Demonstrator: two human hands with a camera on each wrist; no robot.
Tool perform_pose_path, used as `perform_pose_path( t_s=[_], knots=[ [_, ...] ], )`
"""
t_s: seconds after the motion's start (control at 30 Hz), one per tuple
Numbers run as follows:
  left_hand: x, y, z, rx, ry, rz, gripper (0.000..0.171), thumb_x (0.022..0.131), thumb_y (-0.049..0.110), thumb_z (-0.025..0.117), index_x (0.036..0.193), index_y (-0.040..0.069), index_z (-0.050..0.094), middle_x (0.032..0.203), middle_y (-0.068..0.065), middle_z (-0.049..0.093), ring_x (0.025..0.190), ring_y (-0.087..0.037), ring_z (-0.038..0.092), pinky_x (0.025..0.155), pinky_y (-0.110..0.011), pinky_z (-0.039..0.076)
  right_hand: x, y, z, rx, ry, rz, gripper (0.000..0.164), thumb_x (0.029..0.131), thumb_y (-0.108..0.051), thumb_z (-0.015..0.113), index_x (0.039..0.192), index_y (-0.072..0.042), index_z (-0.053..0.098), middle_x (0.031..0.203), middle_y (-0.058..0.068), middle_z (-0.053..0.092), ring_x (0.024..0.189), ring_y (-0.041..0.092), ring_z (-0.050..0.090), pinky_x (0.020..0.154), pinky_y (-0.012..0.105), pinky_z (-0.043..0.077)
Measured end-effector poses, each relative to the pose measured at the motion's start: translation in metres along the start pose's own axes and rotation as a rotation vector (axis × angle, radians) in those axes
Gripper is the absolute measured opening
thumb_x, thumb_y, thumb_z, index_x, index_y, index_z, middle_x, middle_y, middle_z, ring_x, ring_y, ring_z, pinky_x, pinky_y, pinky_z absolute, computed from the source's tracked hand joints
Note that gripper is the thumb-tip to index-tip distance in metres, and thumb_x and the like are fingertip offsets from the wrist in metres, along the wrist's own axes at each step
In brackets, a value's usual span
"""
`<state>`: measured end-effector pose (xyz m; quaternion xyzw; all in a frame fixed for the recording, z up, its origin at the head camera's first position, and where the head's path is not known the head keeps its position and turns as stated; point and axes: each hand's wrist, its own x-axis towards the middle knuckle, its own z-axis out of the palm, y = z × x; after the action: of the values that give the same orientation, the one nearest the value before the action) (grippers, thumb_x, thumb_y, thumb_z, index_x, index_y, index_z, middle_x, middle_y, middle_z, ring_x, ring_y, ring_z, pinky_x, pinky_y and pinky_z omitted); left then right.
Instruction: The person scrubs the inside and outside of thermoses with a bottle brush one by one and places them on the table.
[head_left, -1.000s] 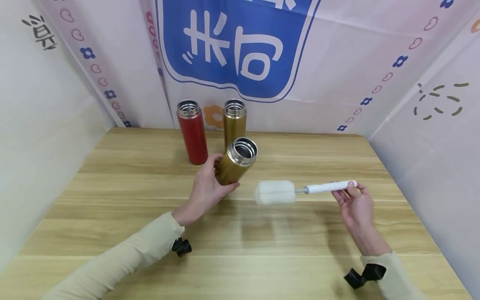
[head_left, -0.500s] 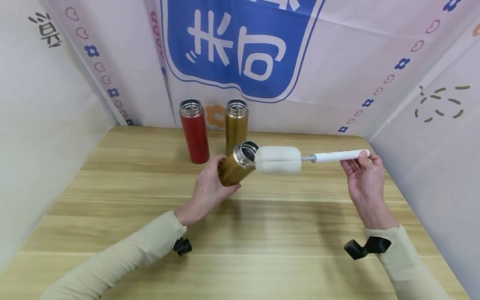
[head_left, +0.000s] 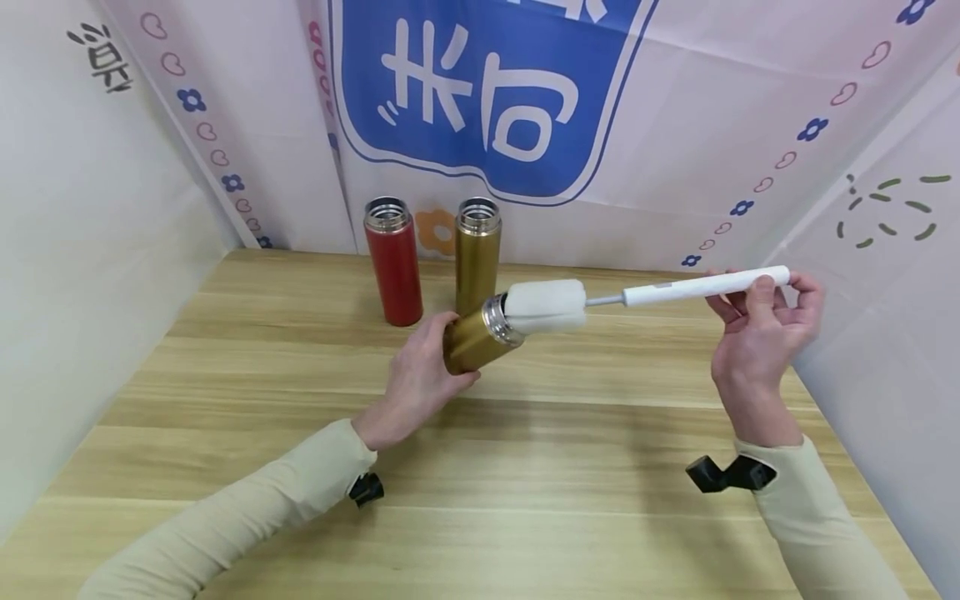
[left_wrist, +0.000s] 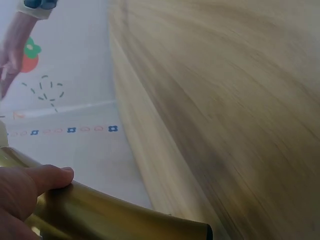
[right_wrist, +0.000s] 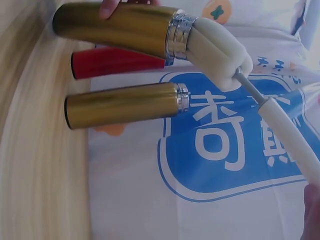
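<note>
My left hand (head_left: 420,379) grips a gold thermos bottle (head_left: 474,342), lidless and tilted so its steel mouth faces up and right. In the left wrist view the thumb (left_wrist: 52,176) lies along the gold bottle (left_wrist: 125,215). My right hand (head_left: 761,350) pinches the end of the white handle of a bottle brush (head_left: 675,289). The brush's white sponge head (head_left: 551,304) has its tip in the bottle's mouth, most of it still outside. From the right wrist, the sponge (right_wrist: 220,52) looks bent at the steel rim (right_wrist: 180,35).
A red thermos bottle (head_left: 395,271) and a second gold thermos bottle (head_left: 477,258) stand open-mouthed at the back of the wooden table (head_left: 480,467). Behind them hangs a printed cloth (head_left: 660,167). White side walls (head_left: 90,250) border the table.
The right hand has risen and moved right, bringing the brush up from the table's middle so the sponge tip enters the bottle. The held bottle has tilted further toward the right.
</note>
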<state>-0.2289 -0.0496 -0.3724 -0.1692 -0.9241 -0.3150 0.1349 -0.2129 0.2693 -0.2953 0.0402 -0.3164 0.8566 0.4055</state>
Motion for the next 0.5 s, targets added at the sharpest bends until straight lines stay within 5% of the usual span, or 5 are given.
perform_pose_path(
  t_s=[0.5],
  knots=[
    [-0.0026, -0.0028, 0.0056, 0.120, 0.022, 0.118, 0.077, 0.062, 0.024, 0.087, 0.128, 0.013, 0.049, 0.119, -0.012, 0.059, 0.103, -0.029, 0.060, 0.082, -0.047, 0.054, -0.0089, -0.0050, 0.0095, -0.152, -0.242, -0.223, 0.019, 0.084, 0.006, 0.061, 0.094, 0.006, 0.045, 0.073, 0.025, 0.065, 0.060, 0.032, 0.068, 0.053, 0.035, 0.057]
  ],
)
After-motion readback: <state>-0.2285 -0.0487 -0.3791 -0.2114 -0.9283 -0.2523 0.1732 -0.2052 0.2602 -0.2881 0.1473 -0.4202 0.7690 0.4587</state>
